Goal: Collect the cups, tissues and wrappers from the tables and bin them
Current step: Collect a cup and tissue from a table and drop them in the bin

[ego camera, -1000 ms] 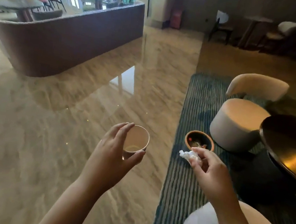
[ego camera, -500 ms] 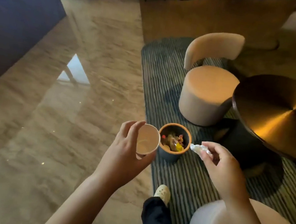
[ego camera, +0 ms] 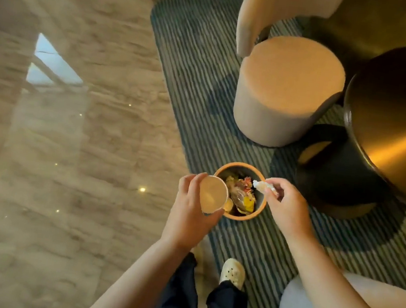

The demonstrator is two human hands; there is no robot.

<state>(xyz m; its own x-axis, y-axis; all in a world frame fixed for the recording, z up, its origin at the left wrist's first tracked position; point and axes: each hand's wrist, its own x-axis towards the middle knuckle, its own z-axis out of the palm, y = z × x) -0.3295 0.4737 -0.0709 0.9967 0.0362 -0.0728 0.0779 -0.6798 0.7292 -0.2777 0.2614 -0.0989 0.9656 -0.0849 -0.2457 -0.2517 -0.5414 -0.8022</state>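
One paper cup (ego camera: 213, 194) is wrapped by the curled fingers of the left hand (ego camera: 189, 214). One crumpled tissue (ego camera: 261, 186) is pinched at the fingertips of the right hand (ego camera: 285, 208). One bin (ego camera: 237, 216) stands just below both (litter already inside, too jumbled to count). The cup hangs over the bin's left rim, so dropped from here it may clip the edge and bounce out.

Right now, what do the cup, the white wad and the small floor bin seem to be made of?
Cup: probably paper; matte beige inside, thin rolled rim.
White wad: likely tissue paper; soft, crumpled folds.
Bin: unclear; smooth orange-brown rim and dark inner wall, perhaps plastic or coated metal.
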